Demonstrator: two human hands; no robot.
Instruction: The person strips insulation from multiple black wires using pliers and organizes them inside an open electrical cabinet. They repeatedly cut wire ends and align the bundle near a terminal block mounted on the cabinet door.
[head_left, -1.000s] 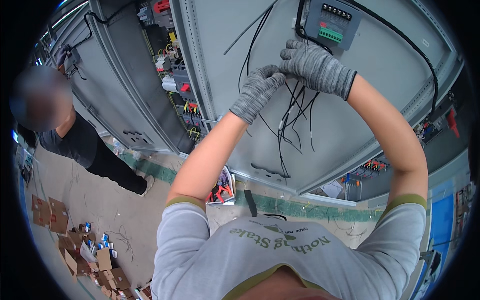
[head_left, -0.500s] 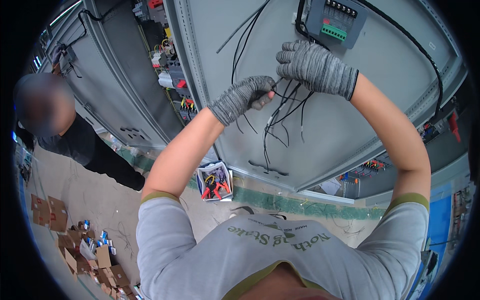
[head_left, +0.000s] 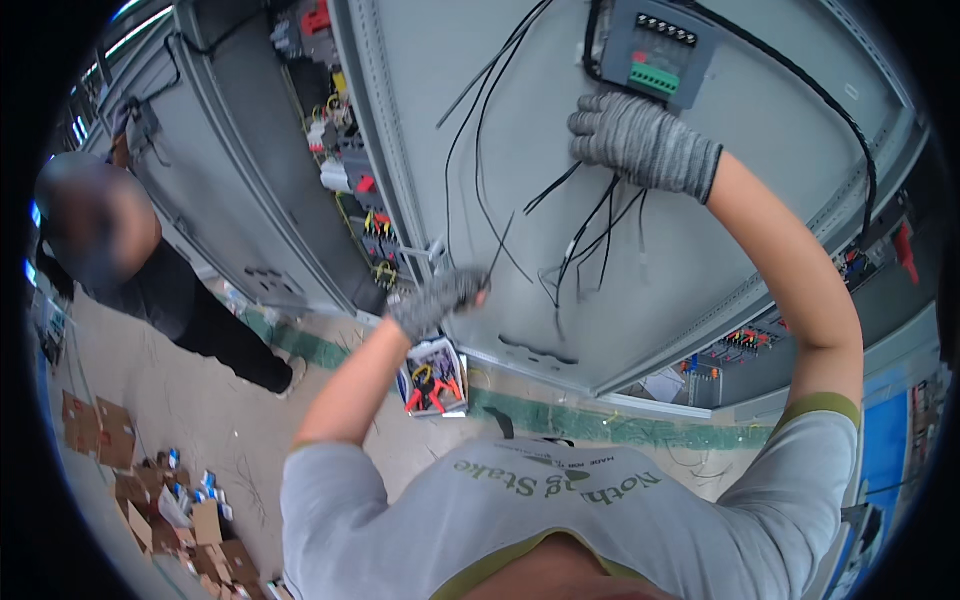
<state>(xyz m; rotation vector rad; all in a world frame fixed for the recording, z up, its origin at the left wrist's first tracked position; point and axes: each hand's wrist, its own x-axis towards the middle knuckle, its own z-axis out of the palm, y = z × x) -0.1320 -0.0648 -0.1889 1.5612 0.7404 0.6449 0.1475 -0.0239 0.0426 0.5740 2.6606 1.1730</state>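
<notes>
My right hand [head_left: 640, 145], in a grey knitted glove, is closed around a bundle of black wires just below a grey device with a green terminal strip [head_left: 655, 78] on the cabinet door. Loose ends of the black wires [head_left: 607, 235] hang below the hand. Lower and to the left, my left hand [head_left: 440, 300], gloved alike and smeared by motion, is closed on a thin dark strip [head_left: 503, 240] that sticks up from its fingers. Whether the strip is a wire offcut or a cable tie, I cannot tell. More black wires [head_left: 480, 130] hang down at the upper left.
A box of red-handled tools [head_left: 435, 385] stands beneath my left hand. The grey cabinet door [head_left: 700, 260] fills the middle. Open cabinet bays with wired components [head_left: 345, 150] lie at left. A co-worker [head_left: 150, 270] stands further left. Torn cardboard boxes [head_left: 205, 530] litter the floor.
My left hand has moved down and left, away from the wires, with a thin dark strip in it. My right hand has shifted slightly down and right, still at the bundle.
</notes>
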